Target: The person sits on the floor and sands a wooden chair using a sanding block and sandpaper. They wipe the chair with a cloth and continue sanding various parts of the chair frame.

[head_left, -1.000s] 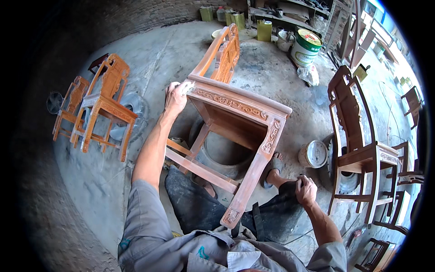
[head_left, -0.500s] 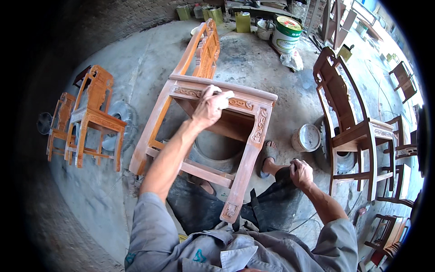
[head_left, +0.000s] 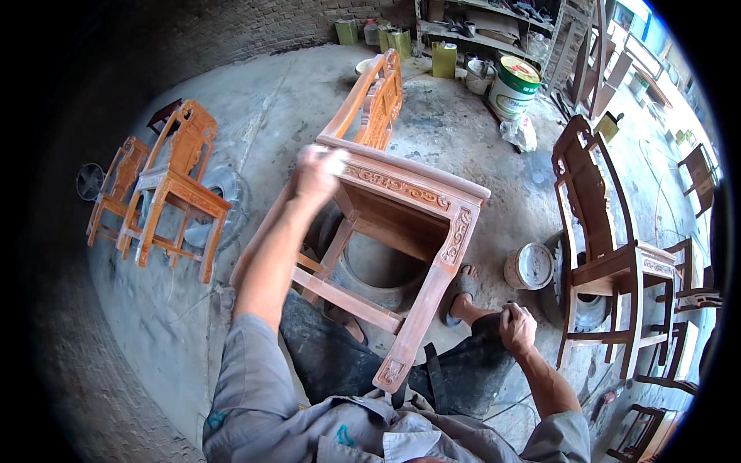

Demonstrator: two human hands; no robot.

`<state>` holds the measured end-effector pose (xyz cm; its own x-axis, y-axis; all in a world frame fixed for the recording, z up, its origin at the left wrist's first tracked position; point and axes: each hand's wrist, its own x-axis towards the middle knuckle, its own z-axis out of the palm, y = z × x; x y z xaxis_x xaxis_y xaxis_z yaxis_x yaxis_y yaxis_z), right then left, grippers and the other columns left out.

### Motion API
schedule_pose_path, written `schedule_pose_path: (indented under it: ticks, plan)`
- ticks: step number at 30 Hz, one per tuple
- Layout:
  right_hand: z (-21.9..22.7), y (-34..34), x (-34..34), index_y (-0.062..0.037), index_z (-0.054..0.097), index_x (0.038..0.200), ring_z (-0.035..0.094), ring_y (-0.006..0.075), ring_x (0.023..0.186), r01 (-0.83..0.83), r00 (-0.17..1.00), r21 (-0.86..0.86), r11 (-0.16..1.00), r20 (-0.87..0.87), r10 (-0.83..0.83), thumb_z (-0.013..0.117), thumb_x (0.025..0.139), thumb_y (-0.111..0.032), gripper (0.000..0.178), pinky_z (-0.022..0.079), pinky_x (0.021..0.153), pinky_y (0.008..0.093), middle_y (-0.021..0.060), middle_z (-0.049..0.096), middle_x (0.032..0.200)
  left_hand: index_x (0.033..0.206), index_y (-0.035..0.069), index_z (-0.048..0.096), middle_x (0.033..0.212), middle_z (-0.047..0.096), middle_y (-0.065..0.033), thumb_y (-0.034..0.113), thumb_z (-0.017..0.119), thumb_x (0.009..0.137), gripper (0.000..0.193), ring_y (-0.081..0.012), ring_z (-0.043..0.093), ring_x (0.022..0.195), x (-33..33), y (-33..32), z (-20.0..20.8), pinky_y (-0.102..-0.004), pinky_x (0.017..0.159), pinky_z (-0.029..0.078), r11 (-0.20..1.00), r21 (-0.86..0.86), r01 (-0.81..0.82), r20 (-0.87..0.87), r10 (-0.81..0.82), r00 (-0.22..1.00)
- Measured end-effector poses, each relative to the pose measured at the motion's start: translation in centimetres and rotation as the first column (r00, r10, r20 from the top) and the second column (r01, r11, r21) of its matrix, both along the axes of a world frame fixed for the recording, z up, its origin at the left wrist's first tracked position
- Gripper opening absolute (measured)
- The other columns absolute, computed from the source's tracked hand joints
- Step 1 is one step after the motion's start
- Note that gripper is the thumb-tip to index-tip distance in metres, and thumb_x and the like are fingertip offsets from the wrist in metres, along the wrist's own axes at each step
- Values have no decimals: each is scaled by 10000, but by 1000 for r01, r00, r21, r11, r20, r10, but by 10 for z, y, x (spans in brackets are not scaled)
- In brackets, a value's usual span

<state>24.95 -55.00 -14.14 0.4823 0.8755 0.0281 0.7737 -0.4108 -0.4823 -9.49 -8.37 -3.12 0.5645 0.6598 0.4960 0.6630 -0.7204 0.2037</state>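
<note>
A wooden chair (head_left: 417, 301) lies tipped in front of me, its front legs pointing my way and its carved orange back (head_left: 382, 108) beyond the seat. Pale dust coats its legs and rails. My left hand (head_left: 318, 176), blurred by motion, is at the left end of the carved front rail (head_left: 397, 185). Its fingers are closed on a small pale piece like folded sandpaper (head_left: 336, 161), hard to make out. On my right knee rests my right hand (head_left: 518, 328), fingers curled in with nothing visible in them.
A tyre (head_left: 386, 289) lies under the chair. Orange chairs (head_left: 181, 185) stand at left, a brown chair (head_left: 610, 262) at right beside a lidded bucket (head_left: 529, 266). Behind are a green-white paint bucket (head_left: 513, 89), tins (head_left: 444, 59) and shelves (head_left: 486, 35).
My left hand has slid leftward along the carved rail to its left end. My right hand stays on the knee. The whole view has shifted slightly.
</note>
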Motion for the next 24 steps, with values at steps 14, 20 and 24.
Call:
schedule_pose_path:
  ticks: [14, 20, 24]
  plan:
    - [1, 6, 4, -78, 728, 957, 690, 373, 905, -24, 1000, -56, 998, 13, 25, 617, 905, -215, 184, 555, 832, 465, 178, 726, 918, 1189, 127, 739, 1098, 638, -156, -1, 648, 875, 351, -339, 603, 1085, 93, -85, -8, -459, 986, 481, 972, -53, 228, 182, -215, 959]
    - [-3, 9, 1, -89, 726, 941, 690, 368, 898, -18, 999, -58, 998, 32, 20, 616, 904, -220, 175, 552, 839, 470, 178, 719, 886, 1159, 49, 711, 1116, 740, -160, -13, 566, 919, 287, -329, 695, 1064, 55, -51, 19, -439, 971, 533, 970, -4, 242, -59, -242, 969]
    - [-1, 1, 3, -88, 725, 931, 691, 367, 892, 16, 1000, -66, 998, 24, -14, 607, 905, -208, 170, 555, 826, 477, 174, 721, 881, 1313, 50, 652, 1185, 729, -190, -43, 529, 956, 389, -313, 685, 1162, 31, -61, 42, -422, 1020, 539, 897, -434, 78, 164, -6, 986]
